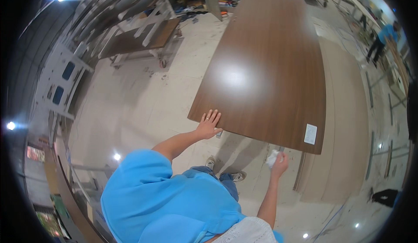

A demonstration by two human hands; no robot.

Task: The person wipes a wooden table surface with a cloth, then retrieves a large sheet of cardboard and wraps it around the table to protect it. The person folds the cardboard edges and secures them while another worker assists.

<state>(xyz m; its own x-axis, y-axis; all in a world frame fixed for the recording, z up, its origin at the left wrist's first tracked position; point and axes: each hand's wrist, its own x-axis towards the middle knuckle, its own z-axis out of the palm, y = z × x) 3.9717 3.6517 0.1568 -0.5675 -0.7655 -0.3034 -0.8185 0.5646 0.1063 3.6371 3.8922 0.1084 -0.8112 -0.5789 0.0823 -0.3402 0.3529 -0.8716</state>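
A long, glossy brown wood-grain panel [270,64] lies flat in front of me, stretching away toward the far side. On its near left corner rests my left hand [209,124], fingers spread over the surface, with a ring on one finger. My right hand [280,164] is closed around a crumpled white cloth [272,158], just below the panel's near edge. A white label [310,134] is stuck at the panel's near right corner. What carries the panel is mostly hidden beneath it.
Flat beige boards [344,125] lie along the panel's right. A wheeled cart [152,42] bearing a brown board stands far left, near a white machine [61,82]. Another person in blue [385,36] works at the far right. A dark bundle [385,197] is at lower right.
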